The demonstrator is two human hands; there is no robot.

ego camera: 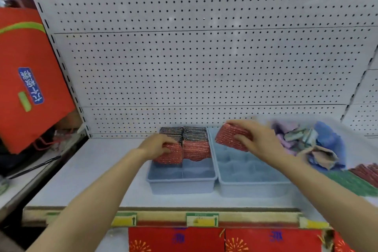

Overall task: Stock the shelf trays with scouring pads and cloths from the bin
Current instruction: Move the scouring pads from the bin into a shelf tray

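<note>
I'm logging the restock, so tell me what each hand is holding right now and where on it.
The right hand holds a red scouring pad by its right end, above the right tray. The left hand grips red pads in the left tray from their top edge.

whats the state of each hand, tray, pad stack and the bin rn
left hand: gripping red pads in left tray
left tray: back part filled, front bare
right hand: holding red pad stack above right tray
right tray: no pads inside
bin: holds jumbled cloths
</note>
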